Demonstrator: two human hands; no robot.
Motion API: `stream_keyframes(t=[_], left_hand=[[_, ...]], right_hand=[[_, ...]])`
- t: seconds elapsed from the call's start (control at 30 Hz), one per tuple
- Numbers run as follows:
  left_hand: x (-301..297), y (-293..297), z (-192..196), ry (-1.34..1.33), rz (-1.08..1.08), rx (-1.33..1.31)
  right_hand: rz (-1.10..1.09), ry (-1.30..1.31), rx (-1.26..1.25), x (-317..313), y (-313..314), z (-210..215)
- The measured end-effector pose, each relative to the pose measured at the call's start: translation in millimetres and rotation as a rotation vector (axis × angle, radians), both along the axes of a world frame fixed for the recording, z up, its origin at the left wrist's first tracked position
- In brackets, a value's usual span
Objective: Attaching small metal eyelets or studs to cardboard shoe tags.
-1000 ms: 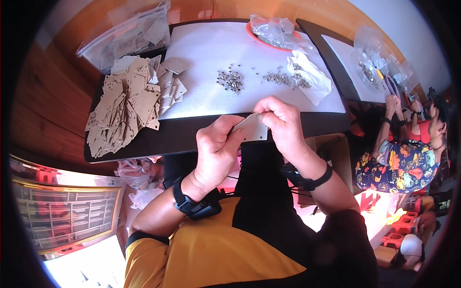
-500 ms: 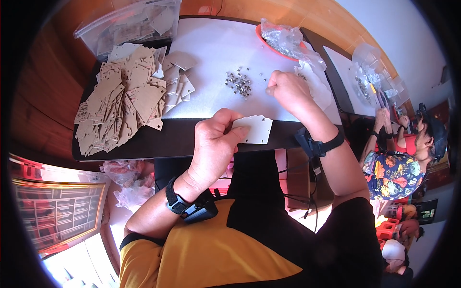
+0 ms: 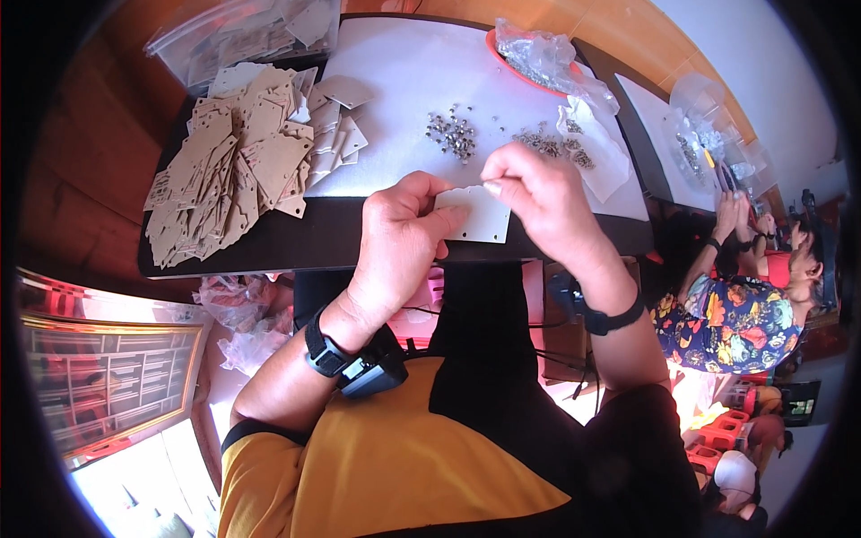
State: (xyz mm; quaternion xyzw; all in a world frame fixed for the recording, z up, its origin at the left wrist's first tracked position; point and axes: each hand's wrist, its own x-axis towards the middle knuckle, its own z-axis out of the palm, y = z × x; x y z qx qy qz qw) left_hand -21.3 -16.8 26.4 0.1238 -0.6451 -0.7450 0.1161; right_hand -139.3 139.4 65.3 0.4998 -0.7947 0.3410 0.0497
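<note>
My left hand (image 3: 402,220) grips a small pale flat plate (image 3: 481,224) by its left side, thumb on top. The plate has a wavy upper edge and small holes along its border. At its upper right corner is my right hand (image 3: 547,199), thumb and forefinger pinched together; whatever they hold is too small or hidden to name. Beyond the hands, a cluster of small dark and silvery metal pieces (image 3: 451,134) lies on the white sheet (image 3: 395,90). More small metal parts (image 3: 541,141) lie beyond my right hand.
At left, a big heap of brown plates (image 3: 215,179) lies by several loose pale plates (image 3: 336,148); behind stands a clear plastic box (image 3: 251,45) of plates. Back right sits a red bowl (image 3: 493,42) with a plastic bag (image 3: 538,54). A person (image 3: 735,314) works at a table further right.
My right hand has moved left and nearer, from over the white sheet to the plate's upper right corner. The metal parts it covered now show. My left hand still grips the plate.
</note>
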Motion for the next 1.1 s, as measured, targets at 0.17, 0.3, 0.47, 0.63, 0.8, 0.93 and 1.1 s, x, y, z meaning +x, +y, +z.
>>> stream_keyframes(t=[0.17, 0.3, 0.47, 0.63, 0.8, 0.93, 1.1], left_hand=[[2.6, 0.1, 6.6, -0.036, -0.011, -0.015], [3.4, 1.3, 6.0, -0.015, -0.003, 0.0], [3.3, -0.1, 3.7, -0.011, -0.016, 0.008], [2.3, -0.8, -1.8, 0.017, -0.008, 0.016], [1.8, -0.2, -1.3, 0.014, -0.01, 0.015], [2.9, 0.0, -1.9, 0.02, 0.002, 0.011], [4.1, 0.5, -0.5, 0.021, -0.011, -0.027]], right_hand=[[0.01, 0.079, -0.096, 7.9, 0.3, -16.8], [0.008, 0.094, -0.107, 12.4, -0.4, -12.9], [-0.008, 0.129, -0.145, 12.5, -2.0, -17.6], [0.03, -0.096, -0.233, 10.3, -4.1, -25.6], [0.058, -0.174, -0.259, 9.4, -4.4, -26.2], [0.051, -0.197, -0.252, 10.4, -4.7, -27.3], [0.05, -0.228, -0.224, 8.3, -2.5, -27.2]])
